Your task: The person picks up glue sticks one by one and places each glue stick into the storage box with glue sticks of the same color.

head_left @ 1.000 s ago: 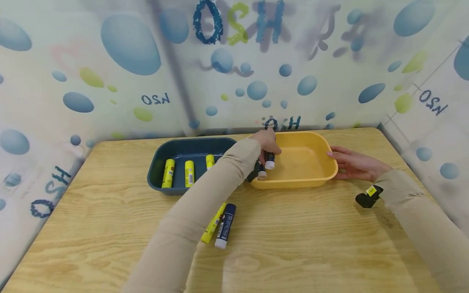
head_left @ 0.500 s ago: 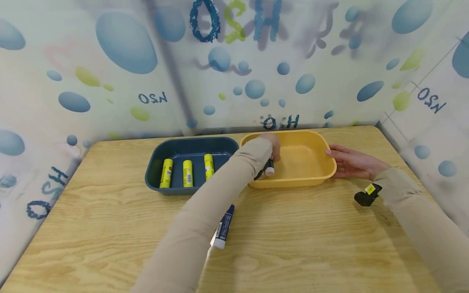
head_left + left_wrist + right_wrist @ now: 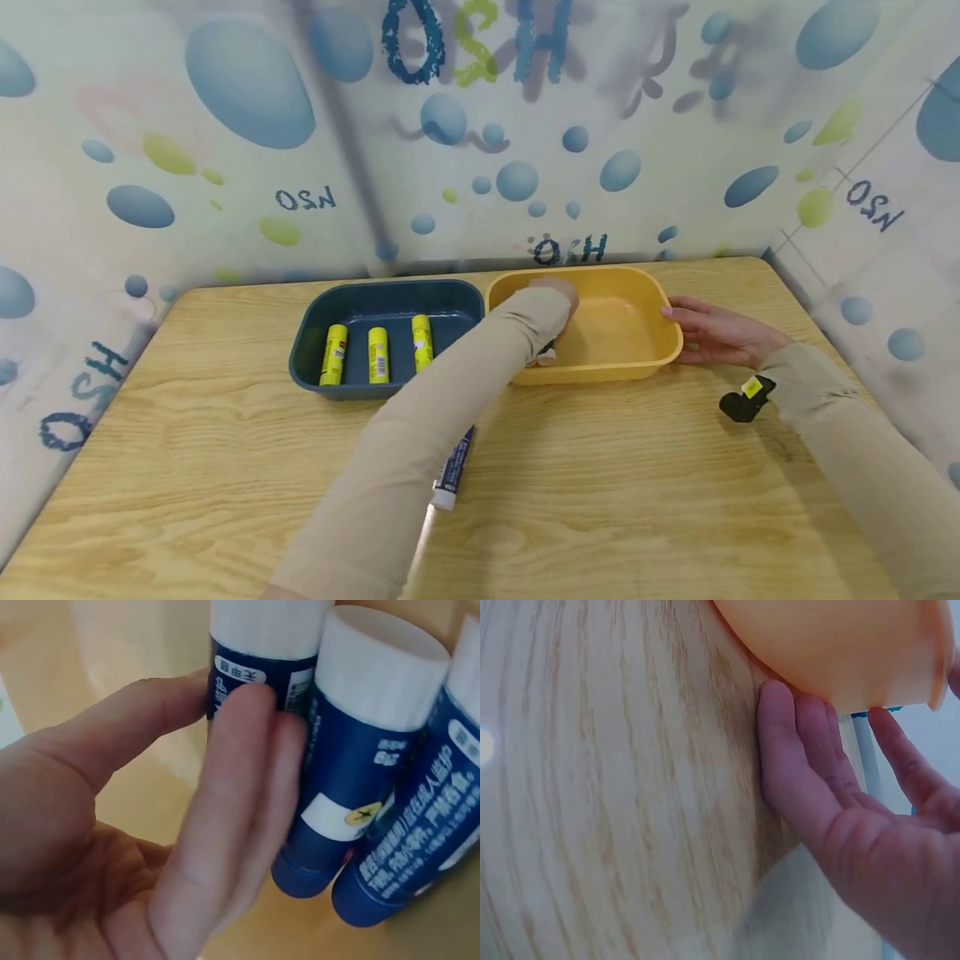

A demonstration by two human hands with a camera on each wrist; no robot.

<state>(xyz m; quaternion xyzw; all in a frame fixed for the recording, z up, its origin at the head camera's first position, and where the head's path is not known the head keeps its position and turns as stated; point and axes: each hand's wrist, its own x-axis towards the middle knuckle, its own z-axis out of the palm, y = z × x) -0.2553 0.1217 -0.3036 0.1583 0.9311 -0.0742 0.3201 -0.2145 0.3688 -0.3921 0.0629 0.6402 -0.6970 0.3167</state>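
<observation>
While against glue sticks (image 3: 360, 772), left hand (image 3: 142, 847).

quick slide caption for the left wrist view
Left hand, fingers straight, rests against three blue glue sticks with white caps inside the yellow tray.
</observation>
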